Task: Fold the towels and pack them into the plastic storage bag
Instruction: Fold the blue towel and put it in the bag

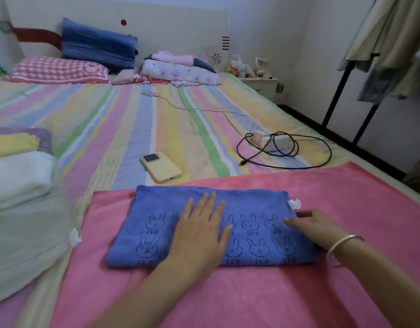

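Observation:
A blue towel (251,204) printed with rabbits lies folded into a long rectangle on top of a spread pink towel (299,292). My left hand (202,233) rests flat on the blue towel's middle, fingers apart. My right hand (315,224) lies on the towel's right part, fingers pointing left, near its white label (294,204); it looks blurred. At the left, a clear plastic storage bag (26,233) holds folded white (19,176) and yellow (14,143) towels.
A yellow phone (160,167) lies just beyond the blue towel on the striped bed (133,119). A black cable and white power strip (277,143) sit at the right. Pillows and folded bedding are at the headboard. A clothes rack stands at the far right.

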The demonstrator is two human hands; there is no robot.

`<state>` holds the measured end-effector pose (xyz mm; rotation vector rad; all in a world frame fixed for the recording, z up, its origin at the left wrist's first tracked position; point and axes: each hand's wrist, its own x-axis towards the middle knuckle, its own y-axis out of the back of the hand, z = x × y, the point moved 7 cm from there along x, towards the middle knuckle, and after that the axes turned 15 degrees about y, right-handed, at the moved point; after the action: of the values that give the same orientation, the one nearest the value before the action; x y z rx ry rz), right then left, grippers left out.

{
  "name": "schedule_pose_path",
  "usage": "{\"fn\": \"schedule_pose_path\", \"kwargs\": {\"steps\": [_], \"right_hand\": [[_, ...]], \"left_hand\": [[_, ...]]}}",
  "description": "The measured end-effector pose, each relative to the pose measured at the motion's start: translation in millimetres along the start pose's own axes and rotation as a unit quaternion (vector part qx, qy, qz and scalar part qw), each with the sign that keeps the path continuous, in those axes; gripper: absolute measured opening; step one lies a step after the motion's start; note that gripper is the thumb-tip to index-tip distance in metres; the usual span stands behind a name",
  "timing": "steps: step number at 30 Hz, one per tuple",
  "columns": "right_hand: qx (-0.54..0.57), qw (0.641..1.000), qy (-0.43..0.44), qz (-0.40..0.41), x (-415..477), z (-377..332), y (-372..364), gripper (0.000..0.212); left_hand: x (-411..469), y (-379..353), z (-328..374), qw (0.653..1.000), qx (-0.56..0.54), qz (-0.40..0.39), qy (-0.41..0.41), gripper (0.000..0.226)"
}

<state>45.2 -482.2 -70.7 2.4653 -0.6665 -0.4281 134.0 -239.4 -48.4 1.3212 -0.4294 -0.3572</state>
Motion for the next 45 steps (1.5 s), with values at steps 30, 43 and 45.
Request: {"fn": "schedule_pose_path", "kwargs": {"steps": [30, 43, 45], "right_hand": [[0.231, 0.971, 0.051, -0.043, -52, -97, -157, 0.040], [0.133, 0.965, 0.164, -0.157, -79, -107, -102, 0.063], [0.095, 0.961, 0.159, -0.205, -89, -94, -81, 0.059]], "left_hand": [[1, 32, -163, 0.850, -0.437, 0.005, 0.293, 0.039], [-45, 67, -73, 0.973, -0.167, 0.146, 0.066, 0.069], [-55, 43, -39, 0.988, -0.149, 0.049, 0.004, 0.069]]}}
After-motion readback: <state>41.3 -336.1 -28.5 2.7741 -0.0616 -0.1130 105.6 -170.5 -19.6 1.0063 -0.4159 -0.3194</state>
